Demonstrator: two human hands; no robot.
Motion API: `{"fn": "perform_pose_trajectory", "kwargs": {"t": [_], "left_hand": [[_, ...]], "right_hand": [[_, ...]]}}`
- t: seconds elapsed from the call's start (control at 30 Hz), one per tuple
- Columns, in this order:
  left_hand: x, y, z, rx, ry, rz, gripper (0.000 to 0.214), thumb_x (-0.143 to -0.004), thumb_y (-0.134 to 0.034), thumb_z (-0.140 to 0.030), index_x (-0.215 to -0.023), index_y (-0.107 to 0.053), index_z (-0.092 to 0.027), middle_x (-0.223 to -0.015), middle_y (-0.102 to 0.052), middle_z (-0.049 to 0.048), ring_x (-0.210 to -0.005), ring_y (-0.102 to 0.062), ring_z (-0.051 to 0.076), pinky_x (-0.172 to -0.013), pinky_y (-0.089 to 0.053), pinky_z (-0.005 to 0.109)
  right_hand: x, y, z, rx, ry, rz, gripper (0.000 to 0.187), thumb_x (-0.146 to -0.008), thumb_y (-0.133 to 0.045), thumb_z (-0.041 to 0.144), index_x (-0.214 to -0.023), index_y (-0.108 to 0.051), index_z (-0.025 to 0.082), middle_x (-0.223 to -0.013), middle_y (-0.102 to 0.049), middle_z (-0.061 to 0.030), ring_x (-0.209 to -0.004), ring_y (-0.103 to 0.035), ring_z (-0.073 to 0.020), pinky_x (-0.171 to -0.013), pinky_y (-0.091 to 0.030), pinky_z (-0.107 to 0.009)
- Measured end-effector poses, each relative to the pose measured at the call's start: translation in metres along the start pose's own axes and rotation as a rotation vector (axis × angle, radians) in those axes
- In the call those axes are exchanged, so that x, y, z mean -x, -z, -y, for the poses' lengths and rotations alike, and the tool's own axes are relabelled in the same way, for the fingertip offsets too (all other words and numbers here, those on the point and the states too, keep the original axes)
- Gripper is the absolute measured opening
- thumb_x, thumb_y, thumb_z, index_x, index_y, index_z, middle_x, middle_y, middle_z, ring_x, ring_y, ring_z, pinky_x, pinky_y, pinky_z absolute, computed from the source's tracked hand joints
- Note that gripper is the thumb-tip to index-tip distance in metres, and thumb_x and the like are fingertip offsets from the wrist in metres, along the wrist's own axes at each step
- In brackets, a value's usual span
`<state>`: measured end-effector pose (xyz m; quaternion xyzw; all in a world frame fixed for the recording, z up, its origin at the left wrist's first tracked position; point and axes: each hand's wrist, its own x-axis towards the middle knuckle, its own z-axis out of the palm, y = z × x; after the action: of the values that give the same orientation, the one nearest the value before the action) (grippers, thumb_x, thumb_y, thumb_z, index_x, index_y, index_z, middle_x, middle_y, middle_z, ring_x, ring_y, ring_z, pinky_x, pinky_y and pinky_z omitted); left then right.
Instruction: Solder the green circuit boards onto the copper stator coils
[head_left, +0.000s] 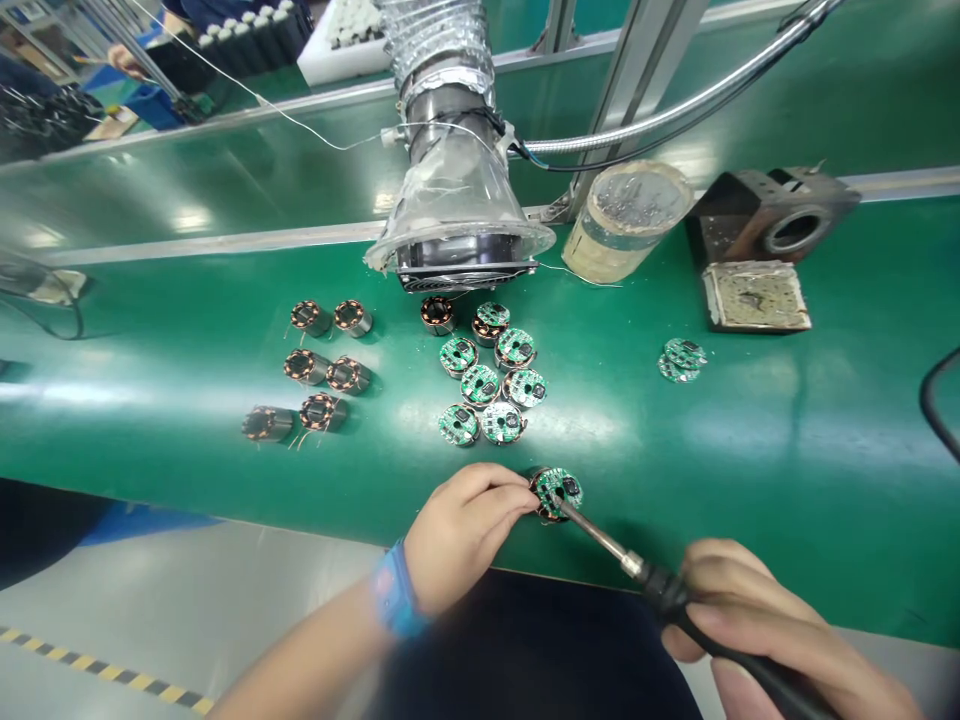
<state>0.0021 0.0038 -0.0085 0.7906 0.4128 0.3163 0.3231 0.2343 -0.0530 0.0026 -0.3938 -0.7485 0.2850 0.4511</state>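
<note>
**A:** Your left hand point(461, 530) is pinched on the board point(559, 492). Its fingertips press the board's left rim down on the belt point(750, 470), close to the near edge.

**B:** Your right hand point(757, 620) is clenched round the iron point(600, 540), gripping the black handle low at the right. The shaft slants up and left from that hand, and the tip rests on the board's top face, just beside your left fingertips.

**A:** Your two hands are well apart, with only the iron spanning between them. You wear a blue band point(394, 590) on the left wrist.

**B:** Beyond the board, toward the middle of the belt, you have a cluster point(491, 385) of green boards of the same kind, packed so that they touch one another.

**A:** Left of that cluster lie six coils point(315, 370) in three pairs, on their sides, with the copper windings turned toward you.

**B:** Off to your right a pair point(681, 360) of boards overlap, apart from the rest.

**A:** Straight ahead the hood point(461, 215) hangs over the far end of the cluster, its mouth just above the belt.

**B:** Right of the hood stands a tin point(626, 220). Further right is a pad point(756, 295), with a stand point(780, 210) just behind it.
</note>
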Motion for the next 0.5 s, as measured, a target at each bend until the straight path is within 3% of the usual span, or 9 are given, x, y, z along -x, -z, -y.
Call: {"fn": "perform_pose_trajectory", "kwargs": {"t": [0.17,0.3,0.4,0.5], "left_hand": [[0.001,0.002,-0.003,-0.042,0.002,0.030,0.019,-0.085,-0.052,-0.006,-0.096,-0.065,-0.013,-0.091,-0.065,0.0085,-0.084,-0.061,0.014,-0.077,-0.052,0.024],[-0.003,0.005,-0.012,0.010,0.091,0.031,0.018,-0.084,-0.052,-0.007,-0.093,-0.067,-0.012,-0.088,-0.065,0.0088,-0.081,-0.062,0.014,-0.075,-0.051,0.023],[-0.008,0.008,-0.019,0.100,0.253,0.050,0.015,-0.080,-0.056,-0.007,-0.085,-0.070,-0.012,-0.083,-0.066,0.0073,-0.076,-0.063,0.013,-0.073,-0.051,0.022],[-0.011,0.007,-0.021,0.249,0.486,0.054,0.009,-0.076,-0.062,-0.009,-0.078,-0.069,-0.013,-0.077,-0.067,0.0056,-0.069,-0.064,0.013,-0.066,-0.052,0.023]], "right_hand": [[-0.019,-0.002,0.009,0.018,0.017,0.029,0.034,-0.068,-0.047,0.001,-0.098,-0.049,0.016,-0.059,-0.057,0.0023,-0.061,-0.054,-0.0126,-0.065,-0.047,-0.032],[-0.023,-0.004,0.010,0.039,0.010,0.015,0.032,-0.069,-0.048,0.001,-0.096,-0.050,0.017,-0.057,-0.056,0.0019,-0.061,-0.055,-0.0131,-0.063,-0.048,-0.031],[-0.008,-0.003,0.005,-0.004,-0.031,0.016,0.028,-0.073,-0.051,0.007,-0.098,-0.052,0.019,-0.061,-0.059,0.0005,-0.062,-0.056,-0.0143,-0.066,-0.049,-0.035],[0.013,0.000,0.000,-0.016,-0.105,-0.084,0.018,-0.076,-0.055,0.018,-0.093,-0.057,0.023,-0.062,-0.059,0.0007,-0.063,-0.057,-0.0157,-0.070,-0.049,-0.038]]}}
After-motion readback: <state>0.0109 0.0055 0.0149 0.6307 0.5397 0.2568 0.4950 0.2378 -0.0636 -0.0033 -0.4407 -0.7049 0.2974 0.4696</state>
